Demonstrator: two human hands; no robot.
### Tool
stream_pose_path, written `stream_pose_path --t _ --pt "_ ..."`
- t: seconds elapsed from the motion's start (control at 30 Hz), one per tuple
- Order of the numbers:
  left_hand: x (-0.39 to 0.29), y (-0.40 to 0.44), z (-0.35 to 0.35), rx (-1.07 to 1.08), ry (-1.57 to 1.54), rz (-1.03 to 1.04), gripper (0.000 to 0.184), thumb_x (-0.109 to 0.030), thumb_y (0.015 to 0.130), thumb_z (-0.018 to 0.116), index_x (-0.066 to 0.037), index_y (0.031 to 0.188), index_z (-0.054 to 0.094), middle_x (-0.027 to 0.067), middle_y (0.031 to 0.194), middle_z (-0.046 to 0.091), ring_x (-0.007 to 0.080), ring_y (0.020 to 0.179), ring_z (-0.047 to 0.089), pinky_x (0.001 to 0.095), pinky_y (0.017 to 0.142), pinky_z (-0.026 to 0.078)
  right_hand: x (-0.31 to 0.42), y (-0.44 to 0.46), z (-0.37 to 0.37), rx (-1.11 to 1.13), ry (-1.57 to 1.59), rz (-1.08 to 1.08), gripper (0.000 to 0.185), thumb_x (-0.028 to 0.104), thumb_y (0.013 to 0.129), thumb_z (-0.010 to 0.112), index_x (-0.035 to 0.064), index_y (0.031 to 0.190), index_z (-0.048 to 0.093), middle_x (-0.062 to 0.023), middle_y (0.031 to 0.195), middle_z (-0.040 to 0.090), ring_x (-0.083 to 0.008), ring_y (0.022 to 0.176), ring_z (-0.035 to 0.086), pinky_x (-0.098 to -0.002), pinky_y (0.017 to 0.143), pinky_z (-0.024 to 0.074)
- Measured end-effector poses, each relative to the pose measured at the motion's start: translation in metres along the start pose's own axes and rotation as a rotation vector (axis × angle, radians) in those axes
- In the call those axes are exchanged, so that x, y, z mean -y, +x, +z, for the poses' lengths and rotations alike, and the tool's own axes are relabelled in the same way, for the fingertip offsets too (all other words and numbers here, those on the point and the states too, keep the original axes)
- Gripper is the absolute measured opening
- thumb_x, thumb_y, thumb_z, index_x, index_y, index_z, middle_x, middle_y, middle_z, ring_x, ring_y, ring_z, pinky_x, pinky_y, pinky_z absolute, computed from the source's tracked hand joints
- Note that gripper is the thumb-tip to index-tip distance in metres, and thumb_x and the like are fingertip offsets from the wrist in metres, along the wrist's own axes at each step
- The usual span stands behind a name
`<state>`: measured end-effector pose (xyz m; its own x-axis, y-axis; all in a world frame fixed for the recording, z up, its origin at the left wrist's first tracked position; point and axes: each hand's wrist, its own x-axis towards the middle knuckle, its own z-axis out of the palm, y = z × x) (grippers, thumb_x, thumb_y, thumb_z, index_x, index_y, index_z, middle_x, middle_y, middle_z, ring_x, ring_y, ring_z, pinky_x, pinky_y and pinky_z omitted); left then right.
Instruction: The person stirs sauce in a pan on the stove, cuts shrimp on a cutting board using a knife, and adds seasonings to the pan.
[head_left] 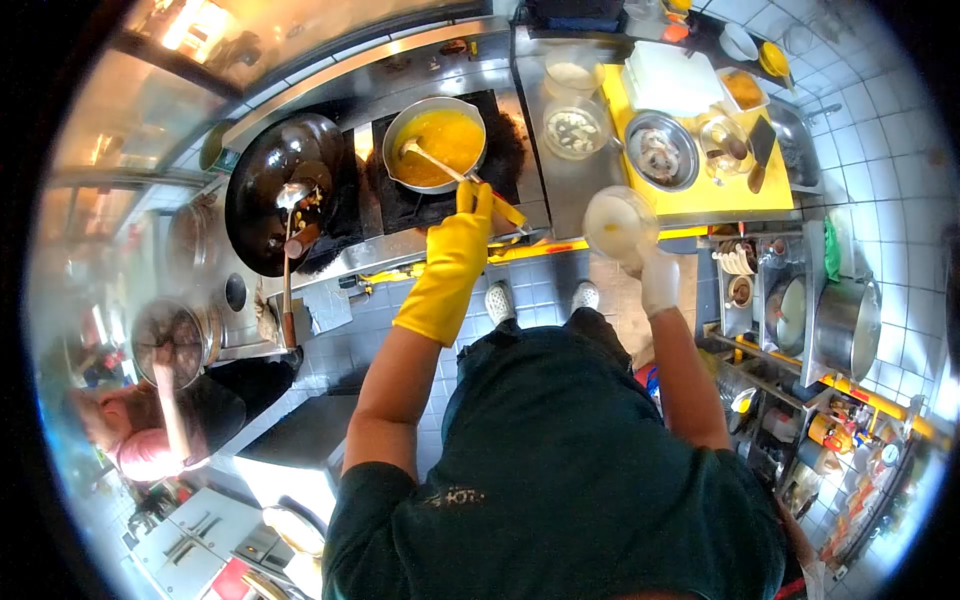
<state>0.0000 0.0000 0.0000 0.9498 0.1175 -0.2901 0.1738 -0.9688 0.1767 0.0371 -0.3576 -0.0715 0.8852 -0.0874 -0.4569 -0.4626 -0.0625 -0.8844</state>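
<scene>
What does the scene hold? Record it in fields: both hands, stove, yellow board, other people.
Left hand: yellow-gloved, at the handle of a spoon; exact grip unclear
Right hand: pale-gloved, holding a clear container
Stove: pan with yellow-orange liquid, spoon in it; wok with a ladle
Yellow board: white box, metal bowl
Other person: far left, one arm visible

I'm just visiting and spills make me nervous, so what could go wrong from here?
The round container of cloudy liquid is in the gloved right hand alone; a slip might splash the floor.

The saucepan on the stove holds yellow liquid, with the gloved left hand near its handle; a jolt could slop it.

The ladle in the wok juts past the stove's front and might get knocked.
</scene>
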Motion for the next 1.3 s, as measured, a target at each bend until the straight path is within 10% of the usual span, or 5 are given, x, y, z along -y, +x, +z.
stream_pose_path --t 0.33,0.7,1.0,1.13,1.3 --pt "0.029 0.016 0.023 -0.347 0.235 0.155 0.023 -0.022 0.083 0.07 -0.004 0.096 0.065 0.0148 0.094 0.067 0.0312 0.069 0.073 0.0462 0.055 0.057 -0.023 0.084 0.053 0.178 -0.052 0.073 0.043 0.037 0.1 0.065 -0.0037 0.111 0.068 -0.0128 0.101 0.072 -0.0214 0.084 0.072 -0.0312 0.074 0.0587" --pt "-0.017 -0.049 -0.054 -0.604 -0.316 0.261 0.014 -0.017 0.094 0.067 -0.006 0.103 0.067 0.0168 0.094 0.068 0.0419 0.08 0.067 0.0473 0.065 0.055 -0.133 0.023 -0.187 -0.083 -0.087 0.177 0.029 0.024 0.098 0.065 0.0046 0.12 0.068 -0.0069 0.107 0.069 -0.0191 0.093 0.07 -0.0313 0.08 0.0566" --pt "-0.025 -0.04 -0.063 -0.424 -0.18 0.121 0.011 -0.019 0.095 0.062 -0.009 0.09 0.059 0.0167 0.087 0.066 0.0442 0.077 0.066 0.0513 0.063 0.053 -0.276 0.01 -0.382 -0.019 -1.525 0.06 0.018 0.029 0.086 0.069 0.0169 0.1 0.071 -0.0123 0.088 0.074 -0.0319 0.07 0.07 -0.0448 0.062 0.0557" --pt "-0.006 -0.018 -0.056 -0.467 -0.269 0.185 0.01 -0.02 0.095 0.062 -0.01 0.095 0.059 0.0178 0.092 0.067 0.0443 0.08 0.066 0.0525 0.064 0.053 -0.285 0.024 -0.377 -0.502 -0.109 0.741 0.027 0.017 0.081 0.074 0.0157 0.108 0.076 -0.0148 0.102 0.077 -0.0318 0.089 0.075 -0.0442 0.073 0.0592" --pt "-0.017 -0.022 -0.056 -0.402 -0.137 0.102 0.01 -0.018 0.095 0.062 -0.009 0.096 0.06 0.0193 0.092 0.067 0.0442 0.081 0.067 0.0526 0.064 0.054 -0.339 0.049 -0.388 -0.05 -0.786 0.166 0.008 0.018 0.098 0.06 0.0159 0.093 0.067 -0.0031 0.08 0.064 -0.0138 0.057 0.056 -0.0295 0.045 0.0411"
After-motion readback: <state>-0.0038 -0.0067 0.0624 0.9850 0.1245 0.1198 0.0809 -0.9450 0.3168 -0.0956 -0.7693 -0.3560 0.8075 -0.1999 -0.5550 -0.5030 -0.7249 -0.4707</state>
